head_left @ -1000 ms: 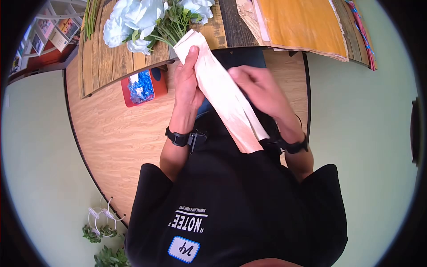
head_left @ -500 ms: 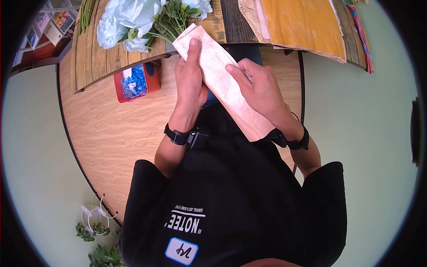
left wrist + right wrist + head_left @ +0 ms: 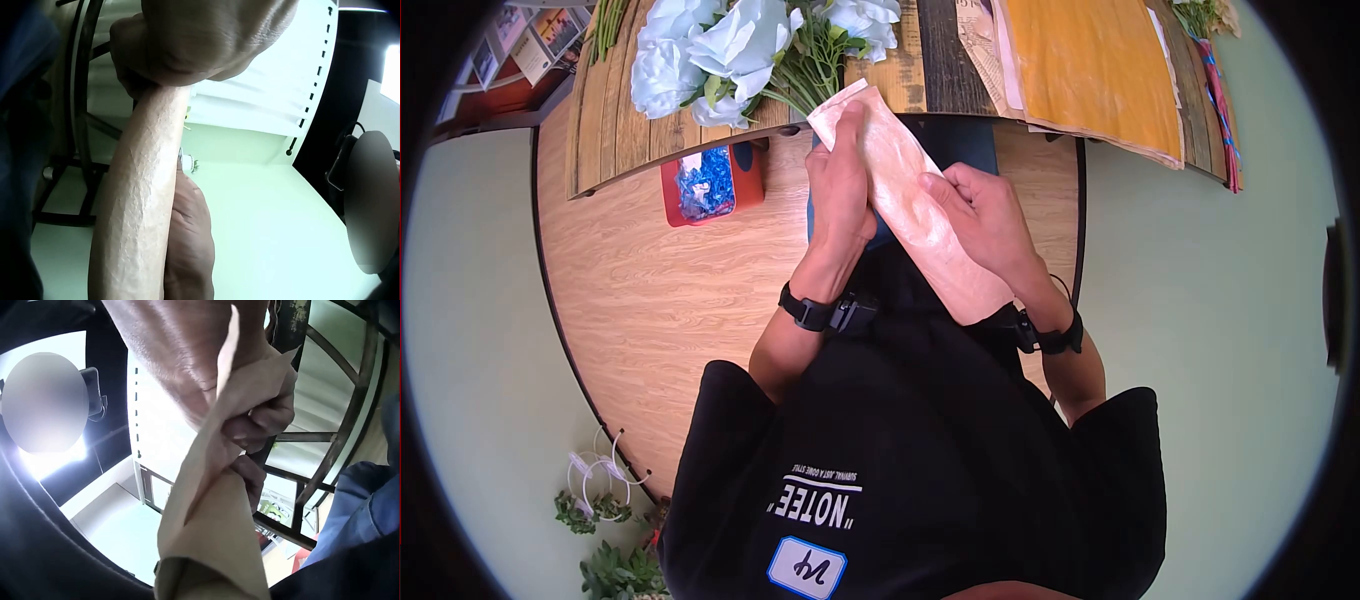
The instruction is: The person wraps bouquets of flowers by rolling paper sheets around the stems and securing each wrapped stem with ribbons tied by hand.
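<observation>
A long, folded strip of pale pink paper (image 3: 912, 210) slants across the front of the person's body in the head view. Its upper end overlaps the flower stems at the table edge. The left hand (image 3: 838, 195) grips that end from the left, thumb laid along the paper's top face. On the opposite long edge, the right hand (image 3: 992, 222) pinches the paper, thumb above and fingers tucked beneath. Seen from the left wrist, the paper (image 3: 140, 187) runs lengthwise as a rounded roll. The right wrist view shows its loose edges and open lower end (image 3: 212, 575).
Pale blue flowers (image 3: 745, 50) with green stems lie on the wooden table (image 3: 615, 125). Orange paper sheets (image 3: 1090, 80) overhang its front edge, beside a pink-and-blue wrapped bundle (image 3: 1220, 115). Below stands a red bin (image 3: 745, 190) holding blue shreds.
The right hand moved from a blurred sweep at the paper's side to pinching its right edge. The separate flap seen at the lower end no longer shows. The left hand kept its grip.
</observation>
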Demonstrator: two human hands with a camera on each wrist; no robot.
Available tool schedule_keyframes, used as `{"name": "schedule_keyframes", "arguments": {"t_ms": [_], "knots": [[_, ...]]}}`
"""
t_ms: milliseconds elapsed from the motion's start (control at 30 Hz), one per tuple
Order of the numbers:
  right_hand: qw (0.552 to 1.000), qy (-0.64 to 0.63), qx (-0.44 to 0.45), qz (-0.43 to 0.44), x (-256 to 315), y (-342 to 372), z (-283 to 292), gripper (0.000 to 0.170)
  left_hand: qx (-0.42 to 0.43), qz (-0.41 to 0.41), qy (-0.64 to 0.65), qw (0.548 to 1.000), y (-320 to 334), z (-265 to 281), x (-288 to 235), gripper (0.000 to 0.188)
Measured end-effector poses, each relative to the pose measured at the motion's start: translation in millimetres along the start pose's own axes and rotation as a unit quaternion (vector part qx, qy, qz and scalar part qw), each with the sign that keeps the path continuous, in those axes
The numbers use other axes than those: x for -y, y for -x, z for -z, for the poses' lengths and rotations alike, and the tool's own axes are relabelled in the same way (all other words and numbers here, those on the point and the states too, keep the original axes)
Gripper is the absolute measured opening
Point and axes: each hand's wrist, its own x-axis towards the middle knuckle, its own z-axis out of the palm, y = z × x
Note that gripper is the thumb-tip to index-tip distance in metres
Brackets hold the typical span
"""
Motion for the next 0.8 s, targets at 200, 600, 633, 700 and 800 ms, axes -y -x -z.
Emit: {"name": "schedule_keyframes", "arguments": {"t_ms": [200, 600, 633, 700, 800], "knots": [[0.963, 0.2, -0.122, 0.133, 20.9, 10.5, 11.0, 0.022, -0.02, -0.007, -0.009, 1.0, -0.4, -6.8, -0.7, 0.037], [0.898, 0.402, -0.125, 0.132, 48.3, 26.8, -32.1, 0.049, -0.027, 0.002, -0.073, 0.997, 9.1, -22.6, 6.7, 0.048], [0.897, 0.407, -0.121, 0.121, 47.7, 23.4, -32.9, 0.048, -0.018, 0.012, -0.066, 0.998, 11.1, -24.4, 5.1, 0.048], [0.895, 0.416, -0.118, 0.108, 45.4, 19.3, -33.3, 0.047, -0.007, 0.025, -0.046, 0.999, 15.3, -28.6, 3.2, 0.046], [0.899, 0.413, -0.116, 0.091, 39.3, 15.5, -33.7, 0.041, 0.032, 0.018, -0.053, 0.998, 13.9, -23.1, 8.7, 0.046]]}}
